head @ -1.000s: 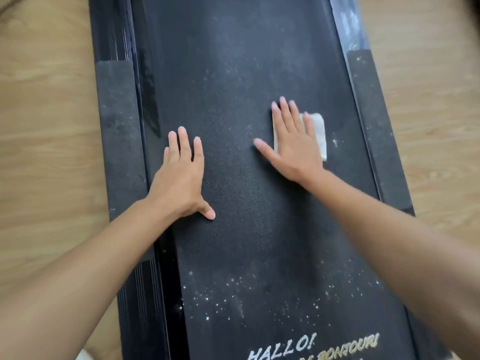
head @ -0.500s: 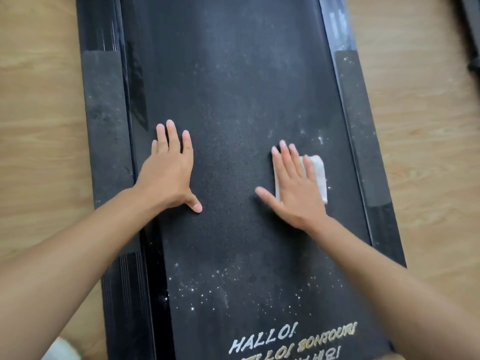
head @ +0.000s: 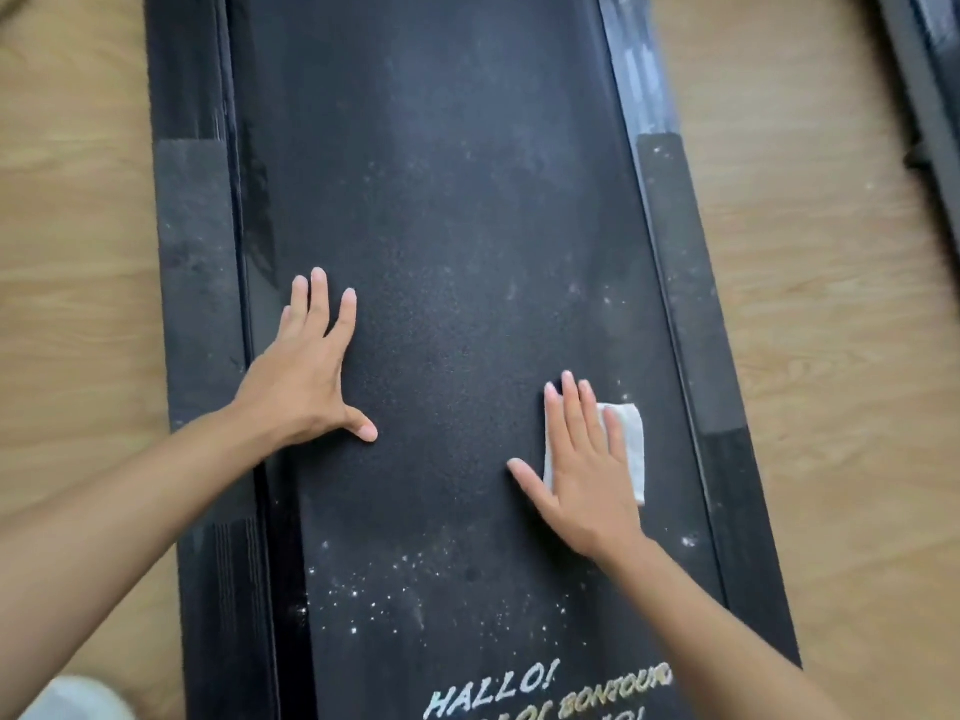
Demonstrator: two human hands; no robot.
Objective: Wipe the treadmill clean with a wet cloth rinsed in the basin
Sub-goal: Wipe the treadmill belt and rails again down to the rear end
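The treadmill [head: 467, 226] lies flat on a wooden floor [head: 841, 366] and fills the middle of the view, its black belt running away from the camera. The right hand [head: 587, 480] lies flat on the right part of the belt with a folded white cloth [head: 631, 449] beneath it. The fingers [head: 571, 423] are straight and close together and the thumb is spread out to the left, so the hand presses the cloth down rather than gripping it. The cloth's right edge and top right corner show past the little finger, near the belt's right edge but short of the right side rail [head: 685, 304].

The left hand [head: 306, 376] lies palm down on the left part of the belt, just inside the left side rail [head: 197, 304]. Its fingers point up the belt and its thumb is stretched wide to the right; it holds nothing.

The belt is dusty - a greyish haze covers its upper half, and a scatter of white specks [head: 374, 600] lies between the forearms nearer the camera. Pale lettering [head: 493, 691] that begins "HALLO!" is printed at the belt's near end, partly cut off by the bottom edge. Both side rails carry rough grey grip strips.

A dark frame-like object [head: 930, 70] lies on the floor at top right - too blurred to name. A pale blurred shape [head: 78, 698] sits at the bottom left corner.
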